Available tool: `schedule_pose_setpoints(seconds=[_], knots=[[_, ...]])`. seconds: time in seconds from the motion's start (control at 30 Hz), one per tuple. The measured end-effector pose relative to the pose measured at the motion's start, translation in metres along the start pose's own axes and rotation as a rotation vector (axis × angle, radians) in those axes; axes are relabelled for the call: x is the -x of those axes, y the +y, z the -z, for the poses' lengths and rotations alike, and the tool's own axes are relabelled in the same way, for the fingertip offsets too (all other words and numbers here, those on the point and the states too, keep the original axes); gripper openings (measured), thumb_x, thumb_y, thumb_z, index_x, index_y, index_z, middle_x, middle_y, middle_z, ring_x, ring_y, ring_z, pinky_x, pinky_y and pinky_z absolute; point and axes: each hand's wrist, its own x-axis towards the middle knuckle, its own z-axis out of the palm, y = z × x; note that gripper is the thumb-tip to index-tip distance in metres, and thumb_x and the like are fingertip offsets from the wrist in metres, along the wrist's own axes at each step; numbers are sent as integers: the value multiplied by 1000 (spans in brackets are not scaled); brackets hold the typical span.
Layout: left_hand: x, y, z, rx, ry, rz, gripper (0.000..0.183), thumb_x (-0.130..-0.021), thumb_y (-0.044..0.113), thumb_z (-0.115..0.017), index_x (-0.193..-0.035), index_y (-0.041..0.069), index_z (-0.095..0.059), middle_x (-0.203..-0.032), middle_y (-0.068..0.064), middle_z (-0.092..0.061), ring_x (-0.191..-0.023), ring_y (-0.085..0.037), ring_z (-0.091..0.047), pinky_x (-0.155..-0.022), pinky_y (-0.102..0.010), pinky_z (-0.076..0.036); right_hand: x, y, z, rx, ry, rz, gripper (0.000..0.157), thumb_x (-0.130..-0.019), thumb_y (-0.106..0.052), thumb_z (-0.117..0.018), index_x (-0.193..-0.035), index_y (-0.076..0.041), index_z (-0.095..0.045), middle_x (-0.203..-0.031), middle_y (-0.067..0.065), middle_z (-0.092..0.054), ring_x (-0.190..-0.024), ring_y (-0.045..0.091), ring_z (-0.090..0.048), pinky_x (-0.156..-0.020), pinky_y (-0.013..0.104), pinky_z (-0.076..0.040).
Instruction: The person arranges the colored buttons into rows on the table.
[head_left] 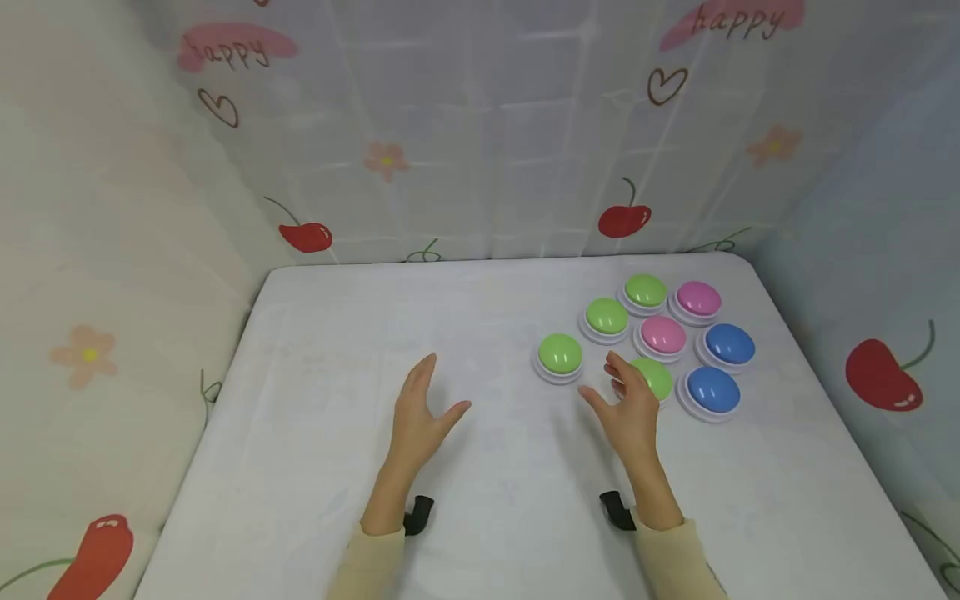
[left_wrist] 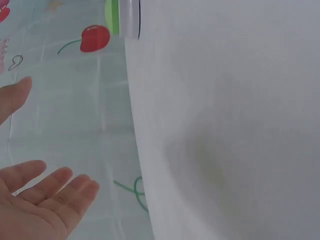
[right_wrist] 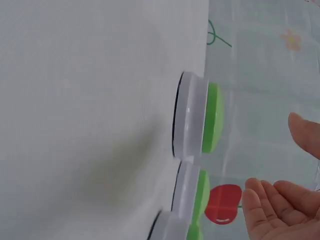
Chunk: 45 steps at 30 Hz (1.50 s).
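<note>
Eight buttons (head_left: pixel 663 334) on surface (head_left: pixel 337 350): four green, two pink, two blue. Left hand (head_left: pixel 416 421) well apart, right hand (head_left: pixel 632 417) near green button (head_left: pixel 661 374); fingers (head_left: pixel 422 377) loosely spread, both hands empty.

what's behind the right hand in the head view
Behind the right hand a green button shows in part: the right side of its dome and a bit of its white base. Its left side is covered by the hand and cannot be seen.
</note>
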Motion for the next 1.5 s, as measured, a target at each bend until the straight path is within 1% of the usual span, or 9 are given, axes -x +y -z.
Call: schedule_pose_setpoints(seconds=[0.17,0.23,0.3,0.53,0.8,0.9,1.17,1.37,1.5], knots=[[-23,8,-32,269,-5,6,73,-76,13,-83,-140,2,-49,-137,-19,-54,-125,-34,-53,-101,-48,-50,-7,1,-13,-157,-53,-274,65,-75,3,-80,-134,8,-52,-130,27,-59,-118,38,-60,-97,39,-52],[-31,10,-45,360,-26,31,71,-76,9,-83,-138,3,-51,-135,-20,-55,-123,-34,-54,-100,-48,-51,-10,5,-19,-185,-66,-350,66,-76,1,-79,-135,7,-51,-132,26,-58,-120,37,-59,-100,40,-51],[-38,10,-57,414,-56,64,72,-75,6,-83,-139,3,-50,-136,-21,-54,-123,-34,-54,-101,-48,-50,-12,9,-25,-195,-77,-388,67,-77,1,-79,-136,7,-49,-134,26,-56,-123,36,-57,-103,41,-49],[-60,12,-93,421,-183,128,76,-75,4,-83,-141,3,-47,-141,-19,-51,-126,-30,-52,-104,-40,-49,-18,15,-35,-143,-73,-375,69,-76,2,-78,-137,10,-47,-134,30,-54,-123,41,-54,-104,47,-48],[-76,16,-120,456,-184,256,66,-76,3,-80,-136,2,-52,-134,-16,-57,-121,-30,-57,-99,-36,-53,-27,25,-40,-151,-104,-388,70,-74,5,-78,-137,10,-46,-135,30,-53,-123,41,-54,-105,46,-48],[-79,19,-127,444,-203,279,66,-76,3,-80,-135,2,-53,-134,-15,-58,-121,-30,-57,-98,-34,-53,-29,27,-41,-148,-125,-405,69,-75,4,-77,-137,10,-47,-135,30,-52,-124,41,-54,-105,45,-47],[-82,24,-140,381,-250,305,62,-74,3,-81,-132,3,-57,-124,-17,-61,-108,-28,-65,-88,-25,-57,-31,27,-42,-144,-159,-417,67,-75,5,-76,-135,12,-47,-132,33,-53,-121,43,-55,-103,46,-49],[-83,22,-141,346,-250,275,57,-73,0,-80,-126,-3,-59,-120,-18,-64,-104,-26,-67,-85,-22,-57,-33,28,-45,-142,-168,-405,67,-73,7,-76,-134,13,-49,-129,34,-55,-120,42,-56,-102,45,-50],[-85,19,-142,329,-255,233,57,-71,-1,-82,-124,-6,-61,-120,-19,-65,-104,-25,-68,-86,-21,-57,-34,28,-45,-150,-169,-386,66,-72,9,-76,-133,14,-49,-128,34,-55,-119,42,-56,-101,46,-50]])
